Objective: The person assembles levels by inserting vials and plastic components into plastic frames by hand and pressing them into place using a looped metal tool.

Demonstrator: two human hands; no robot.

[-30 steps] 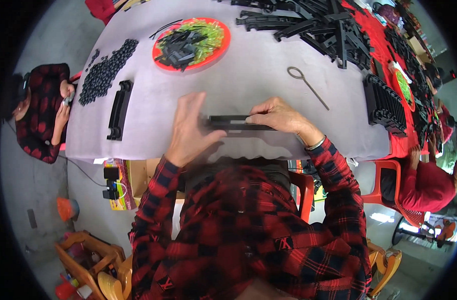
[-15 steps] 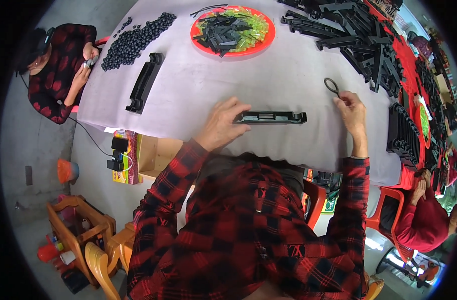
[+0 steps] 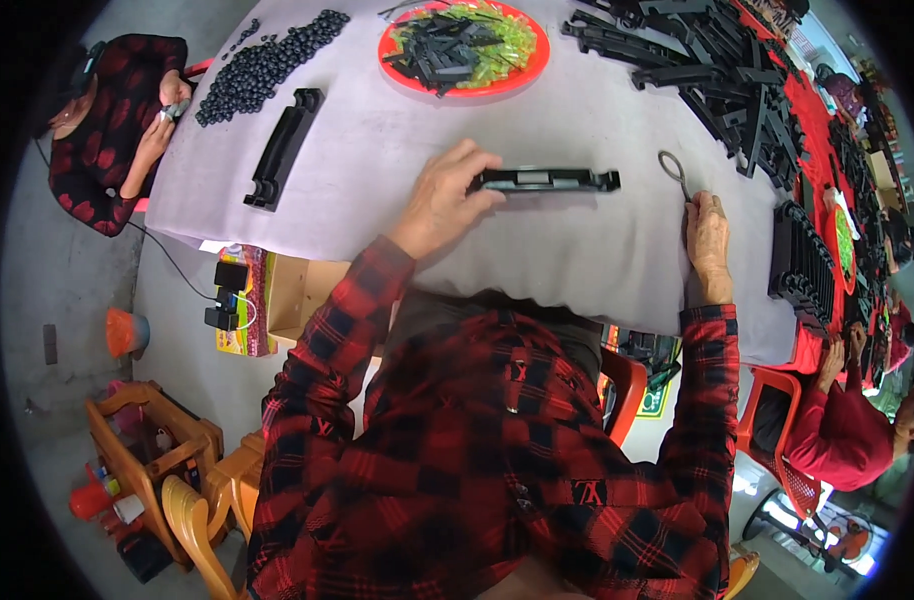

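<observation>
At the middle of the table my left hand (image 3: pixel 445 198) grips the left end of a long black plastic part (image 3: pixel 577 181), its thumb and fingers closed on that end. The part is narrow, with a hollowed top and a notched right end. Farther right, my right hand (image 3: pixel 710 245) is closed round the shank of a dark looped tool (image 3: pixel 670 170). The tool's thin oval loop sticks out past the fingers, and its other end is hidden by the hand. A similar black part (image 3: pixel 282 155) lies alone to the left.
Black beads (image 3: pixel 252 82) spread at the far left. A red plate (image 3: pixel 543 62) holds dark strips and yellow-green pieces. Many black parts (image 3: pixel 692 75) heap at the far right, with a stacked row (image 3: pixel 802 255) nearer. One person (image 3: pixel 112 130) sits left, another (image 3: pixel 847 430) right.
My left hand and the black part have moved farther from me and tilted. My right hand has slid down the tool, turning so more of its shank shows.
</observation>
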